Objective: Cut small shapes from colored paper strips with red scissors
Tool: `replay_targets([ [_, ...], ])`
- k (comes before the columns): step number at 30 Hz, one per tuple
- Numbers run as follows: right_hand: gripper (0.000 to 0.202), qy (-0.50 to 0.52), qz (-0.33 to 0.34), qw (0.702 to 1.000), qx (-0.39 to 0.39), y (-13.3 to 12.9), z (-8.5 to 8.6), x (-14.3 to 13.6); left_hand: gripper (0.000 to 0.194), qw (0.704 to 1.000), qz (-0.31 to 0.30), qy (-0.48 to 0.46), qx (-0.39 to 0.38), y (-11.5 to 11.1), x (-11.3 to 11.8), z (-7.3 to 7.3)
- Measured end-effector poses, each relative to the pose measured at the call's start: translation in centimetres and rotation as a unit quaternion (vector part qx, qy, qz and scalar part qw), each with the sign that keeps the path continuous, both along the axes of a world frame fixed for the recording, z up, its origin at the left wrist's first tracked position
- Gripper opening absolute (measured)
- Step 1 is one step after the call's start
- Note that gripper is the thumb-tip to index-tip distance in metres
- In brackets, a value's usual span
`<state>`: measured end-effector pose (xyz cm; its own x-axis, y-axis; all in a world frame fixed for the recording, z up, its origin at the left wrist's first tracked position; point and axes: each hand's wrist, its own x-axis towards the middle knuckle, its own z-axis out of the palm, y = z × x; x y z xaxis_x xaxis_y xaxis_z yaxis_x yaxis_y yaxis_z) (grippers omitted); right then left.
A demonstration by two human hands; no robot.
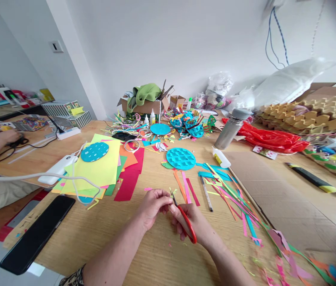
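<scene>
The right hand [193,222] grips the scissors [191,231] above the surface [120,254], blades slanting away and leftward beside the left hand [152,206], its fingertips pinched together, their hold too small to tell.

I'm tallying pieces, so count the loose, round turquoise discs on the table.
3: spotted disc on yellow paper sheets; dimpled disc mid-table; far disc near a small white squeeze bottle. The turquoise craft heap may hide more.

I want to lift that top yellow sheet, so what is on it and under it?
A blue disc lies on the yellow sheet, and a white cable crosses over it. Green paper shows beyond its edge; whatever its middle covers cannot be seen.
</scene>
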<state>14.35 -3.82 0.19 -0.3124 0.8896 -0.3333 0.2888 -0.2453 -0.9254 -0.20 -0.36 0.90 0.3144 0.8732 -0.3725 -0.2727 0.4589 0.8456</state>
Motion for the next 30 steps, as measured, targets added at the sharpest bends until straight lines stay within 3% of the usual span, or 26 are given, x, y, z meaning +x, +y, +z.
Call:
replay_targets([
  [30, 0.058, 0.003, 0.0, 1.0, -0.019, -0.02, 0.46, -0.04, 0.017, 1.0, 0.007, 0.001, 0.007, 0.08, 0.01, 0.05],
])
